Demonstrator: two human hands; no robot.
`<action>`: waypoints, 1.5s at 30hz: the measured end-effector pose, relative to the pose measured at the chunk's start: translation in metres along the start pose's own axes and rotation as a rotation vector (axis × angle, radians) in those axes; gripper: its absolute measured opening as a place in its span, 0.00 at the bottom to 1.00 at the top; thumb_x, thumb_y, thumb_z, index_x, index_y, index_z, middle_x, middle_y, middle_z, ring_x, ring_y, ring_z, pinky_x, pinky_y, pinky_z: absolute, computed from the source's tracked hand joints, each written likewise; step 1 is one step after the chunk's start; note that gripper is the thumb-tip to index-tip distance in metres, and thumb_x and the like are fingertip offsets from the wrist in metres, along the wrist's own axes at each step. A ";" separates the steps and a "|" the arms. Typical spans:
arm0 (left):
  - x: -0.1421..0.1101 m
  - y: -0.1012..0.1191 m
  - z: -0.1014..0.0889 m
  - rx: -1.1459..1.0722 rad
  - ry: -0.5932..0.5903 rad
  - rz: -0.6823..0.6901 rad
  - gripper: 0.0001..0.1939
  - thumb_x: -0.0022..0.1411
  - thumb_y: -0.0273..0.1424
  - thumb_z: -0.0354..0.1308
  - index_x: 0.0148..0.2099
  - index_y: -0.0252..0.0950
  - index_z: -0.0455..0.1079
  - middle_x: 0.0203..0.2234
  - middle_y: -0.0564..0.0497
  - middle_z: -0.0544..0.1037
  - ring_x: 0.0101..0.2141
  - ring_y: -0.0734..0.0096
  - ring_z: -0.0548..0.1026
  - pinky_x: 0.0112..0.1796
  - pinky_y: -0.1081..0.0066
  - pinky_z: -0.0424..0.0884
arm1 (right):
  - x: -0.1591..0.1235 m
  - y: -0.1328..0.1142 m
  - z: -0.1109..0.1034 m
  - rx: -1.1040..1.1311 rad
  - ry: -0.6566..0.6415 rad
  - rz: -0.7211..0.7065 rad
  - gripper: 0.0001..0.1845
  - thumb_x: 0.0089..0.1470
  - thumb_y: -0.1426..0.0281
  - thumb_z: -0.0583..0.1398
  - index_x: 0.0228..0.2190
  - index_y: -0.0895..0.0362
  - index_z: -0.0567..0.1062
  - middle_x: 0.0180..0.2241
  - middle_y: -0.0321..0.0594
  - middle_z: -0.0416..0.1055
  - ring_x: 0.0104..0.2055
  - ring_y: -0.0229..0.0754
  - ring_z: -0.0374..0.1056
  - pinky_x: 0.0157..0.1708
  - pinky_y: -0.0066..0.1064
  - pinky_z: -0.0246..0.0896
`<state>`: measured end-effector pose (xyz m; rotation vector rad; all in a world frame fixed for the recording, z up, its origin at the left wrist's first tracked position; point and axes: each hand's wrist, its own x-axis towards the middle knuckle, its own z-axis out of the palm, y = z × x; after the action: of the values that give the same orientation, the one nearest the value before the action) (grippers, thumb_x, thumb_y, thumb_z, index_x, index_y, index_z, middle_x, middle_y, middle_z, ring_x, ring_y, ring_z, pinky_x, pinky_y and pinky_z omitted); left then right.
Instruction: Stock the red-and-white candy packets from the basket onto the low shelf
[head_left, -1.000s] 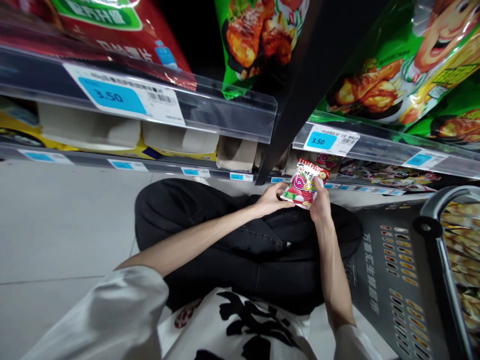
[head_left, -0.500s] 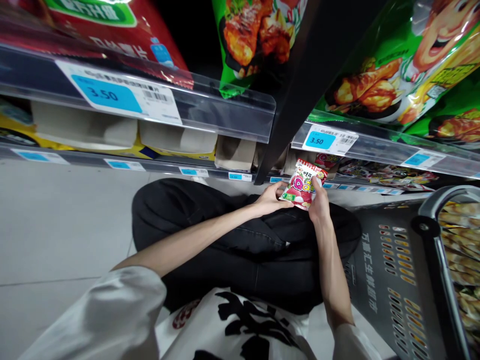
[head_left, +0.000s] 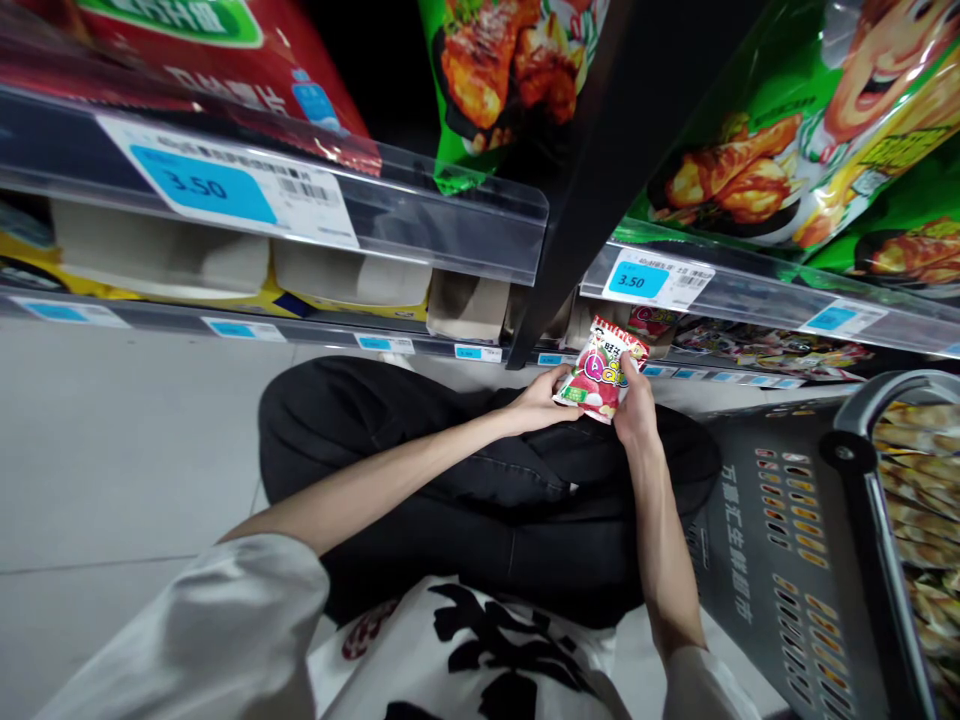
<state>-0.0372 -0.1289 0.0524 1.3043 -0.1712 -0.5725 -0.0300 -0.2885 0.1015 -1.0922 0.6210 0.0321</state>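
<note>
A small red and white bag of gummy candy (head_left: 596, 380), its front printed with large "QQ" letters, is held up between my two hands above my crossed legs. My left hand (head_left: 541, 402) grips its lower left edge, thumb and fingers closed on it. On the other side, my right hand (head_left: 637, 408) pinches the bag's right edge with the thumb across the front. The bag's back and the fingers behind it are hidden. Just beyond it, at the bottom shelf, a similar red packet (head_left: 651, 321) shows in an open box.
Shelves with price labels (head_left: 232, 185) run across in front, parted by a black upright (head_left: 592, 150). Green snack bags (head_left: 750, 150) and a red bag (head_left: 225, 70) fill the upper shelf. A grey shopping basket (head_left: 750, 520) with packets in it stands at my right.
The candy bag has shifted very slightly left and tilted a little, with more of its front showing as my right thumb moved lower. Both hands keep their hold.
</note>
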 end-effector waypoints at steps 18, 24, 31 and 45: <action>0.001 -0.003 -0.004 -0.066 -0.045 -0.032 0.33 0.45 0.37 0.78 0.49 0.35 0.66 0.29 0.52 0.83 0.29 0.68 0.79 0.32 0.72 0.69 | 0.003 0.000 -0.007 -0.025 0.028 -0.012 0.19 0.54 0.58 0.69 0.40 0.60 0.81 0.38 0.43 0.83 0.40 0.48 0.81 0.47 0.39 0.79; 0.000 0.001 -0.003 -0.088 -0.045 -0.038 0.32 0.45 0.35 0.78 0.48 0.35 0.66 0.31 0.51 0.83 0.30 0.68 0.79 0.34 0.72 0.69 | 0.003 -0.001 -0.006 -0.021 0.045 -0.004 0.18 0.54 0.59 0.69 0.40 0.59 0.81 0.37 0.42 0.84 0.38 0.47 0.81 0.46 0.38 0.80; 0.000 -0.001 -0.003 -0.076 -0.053 -0.024 0.32 0.45 0.36 0.78 0.49 0.35 0.66 0.31 0.51 0.83 0.31 0.67 0.80 0.34 0.72 0.70 | 0.001 -0.001 -0.006 -0.028 0.020 -0.014 0.18 0.53 0.58 0.69 0.39 0.59 0.81 0.37 0.41 0.84 0.40 0.48 0.81 0.46 0.39 0.80; 0.000 -0.003 0.000 -0.041 -0.003 -0.011 0.28 0.51 0.36 0.75 0.50 0.34 0.69 0.47 0.43 0.82 0.47 0.58 0.80 0.49 0.61 0.74 | 0.006 0.000 -0.007 0.044 0.002 0.037 0.16 0.59 0.61 0.65 0.42 0.61 0.79 0.39 0.43 0.83 0.41 0.47 0.81 0.49 0.40 0.78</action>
<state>-0.0385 -0.1296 0.0492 1.2652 -0.1543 -0.5843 -0.0285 -0.2964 0.0969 -1.0381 0.6407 0.0487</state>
